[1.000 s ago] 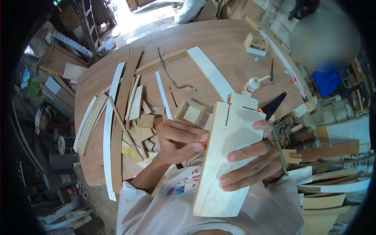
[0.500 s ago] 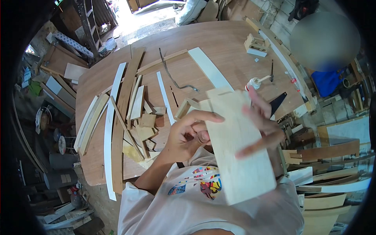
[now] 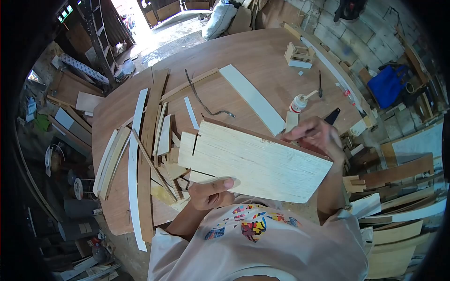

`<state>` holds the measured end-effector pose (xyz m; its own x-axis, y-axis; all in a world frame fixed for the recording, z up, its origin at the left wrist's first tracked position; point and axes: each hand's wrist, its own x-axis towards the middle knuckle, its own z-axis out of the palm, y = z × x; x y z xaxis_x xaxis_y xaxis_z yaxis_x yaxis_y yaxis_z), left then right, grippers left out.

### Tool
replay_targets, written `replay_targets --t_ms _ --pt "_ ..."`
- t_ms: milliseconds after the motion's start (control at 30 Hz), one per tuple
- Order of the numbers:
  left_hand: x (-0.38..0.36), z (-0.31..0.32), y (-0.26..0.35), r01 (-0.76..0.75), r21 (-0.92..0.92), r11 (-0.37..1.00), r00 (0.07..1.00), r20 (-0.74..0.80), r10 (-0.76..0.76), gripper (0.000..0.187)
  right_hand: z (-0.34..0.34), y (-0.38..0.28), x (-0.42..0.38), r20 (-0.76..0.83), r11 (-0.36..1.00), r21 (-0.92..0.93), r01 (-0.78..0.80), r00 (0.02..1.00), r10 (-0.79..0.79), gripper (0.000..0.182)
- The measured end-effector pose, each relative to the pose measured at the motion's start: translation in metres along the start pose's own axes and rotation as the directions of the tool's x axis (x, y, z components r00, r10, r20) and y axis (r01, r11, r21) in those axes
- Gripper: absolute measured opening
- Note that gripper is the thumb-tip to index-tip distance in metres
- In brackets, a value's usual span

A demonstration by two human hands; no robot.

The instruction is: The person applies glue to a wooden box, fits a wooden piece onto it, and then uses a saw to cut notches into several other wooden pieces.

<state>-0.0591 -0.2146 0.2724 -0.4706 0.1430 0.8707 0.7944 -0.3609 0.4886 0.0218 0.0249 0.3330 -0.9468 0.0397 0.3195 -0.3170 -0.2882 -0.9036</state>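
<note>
A pale wooden board [image 3: 262,164] is held up in front of my chest, with dark slots or joint lines near its left end and a brown strip along its far edge. My left hand [image 3: 212,193] grips the lower left part, thumb on the face and fingers behind. My right hand [image 3: 318,136] is at the far right edge, fingers partly bent and apart, seemingly touching it; the board hides some of the hand. Just beyond stands a white glue bottle [image 3: 298,104] with a stick in its mouth.
A brown table [image 3: 262,49] carries wood strips and offcuts [image 3: 164,136] on the left, a white plank [image 3: 251,96], a bent metal bar [image 3: 199,93] and a small wooden crate [image 3: 299,54]. A dark saw blade [image 3: 333,115] lies right. More boards [image 3: 398,220] are stacked beside me.
The board has turned from upright to roughly sideways, its slotted end now leftward. My left hand has moved down with it. My right hand has left the board's face for its far edge.
</note>
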Motion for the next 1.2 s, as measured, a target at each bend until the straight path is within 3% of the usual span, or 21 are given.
replay_targets --t_ms 33,100,133,167,233,267,300,367,467,600,767,900,1000,1067,1100,1167,1200 --pt "-0.002 -0.003 -0.001 -0.002 -0.003 1.0 1.0 0.005 0.002 0.044 -0.002 -0.005 0.0 -0.004 1.0 0.0 0.004 1.0 -0.004 0.063" --pt "-0.003 -0.009 -0.004 -0.081 0.132 0.988 0.982 0.178 0.057 0.033 0.0 -0.023 0.003 0.132 0.995 -0.094 -0.018 0.991 0.03 0.067" --pt "-0.006 -0.008 -0.008 -0.087 0.127 0.988 0.981 0.182 0.063 0.033 0.003 -0.028 0.007 0.114 0.985 -0.174 0.008 0.993 0.012 0.057" --pt "-0.01 -0.006 -0.013 -0.091 0.122 0.988 0.986 0.154 0.072 0.034 0.006 -0.034 0.011 0.111 0.984 -0.176 0.015 0.994 0.005 0.057" --pt "-0.019 0.004 -0.023 -0.101 0.115 0.988 0.988 0.127 0.086 0.034 0.01 -0.044 0.016 0.15 0.894 -0.448 -0.011 0.985 0.087 0.057" --pt "-0.022 0.013 -0.026 -0.037 0.085 0.996 0.999 0.012 0.036 0.031 0.01 -0.044 0.018 0.158 0.891 -0.451 -0.045 0.979 0.129 0.046" --pt "-0.026 0.017 -0.031 0.025 0.047 0.999 0.994 -0.103 -0.02 0.029 0.011 -0.041 0.02 0.157 0.891 -0.452 -0.042 0.979 0.126 0.046" --pt "-0.033 0.018 -0.041 0.015 0.035 0.999 0.999 -0.037 -0.013 0.031 0.014 -0.033 0.026 0.073 0.83 -0.55 -0.09 0.985 0.155 0.036" --pt "-0.039 0.025 -0.044 0.183 0.033 0.983 0.981 -0.065 -0.181 0.034 0.007 -0.02 0.032 0.021 0.825 -0.538 -0.173 0.976 0.219 0.03" --pt "-0.044 0.028 -0.047 0.244 0.026 0.969 0.965 -0.101 -0.24 0.04 -0.001 -0.004 0.035 -0.013 0.832 -0.515 -0.203 0.973 0.23 0.028" --pt "-0.034 0.032 -0.039 0.497 -0.058 0.866 0.844 -0.2 -0.498 0.063 -0.008 0.01 0.035 -0.054 0.854 -0.473 -0.218 0.974 0.219 0.028" --pt "-0.036 0.031 -0.046 0.509 0.004 0.861 0.843 -0.203 -0.498 0.071 -0.009 0.014 0.034 -0.067 0.858 -0.457 -0.235 0.971 0.231 0.027" --pt "-0.035 0.02 -0.055 0.389 0.149 0.909 0.92 -0.119 -0.374 0.082 -0.014 0.014 0.033 -0.123 0.847 -0.454 -0.277 0.961 0.248 0.025" --pt "-0.025 0.012 -0.059 0.222 0.339 0.914 0.974 -0.042 -0.221 0.098 -0.018 0.012 0.033 -0.164 0.831 -0.481 -0.28 0.96 0.229 0.023" --pt "-0.023 0.01 -0.065 0.223 0.339 0.914 0.974 -0.038 -0.224 0.098 -0.021 0.012 0.034 -0.167 0.832 -0.478 -0.282 0.959 0.229 0.023" --pt "-0.018 0.004 -0.077 -0.015 0.335 0.942 1.0 0.02 0.008 0.107 -0.03 0.016 0.035 -0.119 0.811 -0.518 -0.273 0.962 0.247 0.023" --pt "-0.013 -0.001 -0.078 -0.014 0.334 0.942 1.0 0.024 0.006 0.107 -0.033 0.017 0.036 -0.122 0.812 -0.515 -0.275 0.961 0.248 0.023"
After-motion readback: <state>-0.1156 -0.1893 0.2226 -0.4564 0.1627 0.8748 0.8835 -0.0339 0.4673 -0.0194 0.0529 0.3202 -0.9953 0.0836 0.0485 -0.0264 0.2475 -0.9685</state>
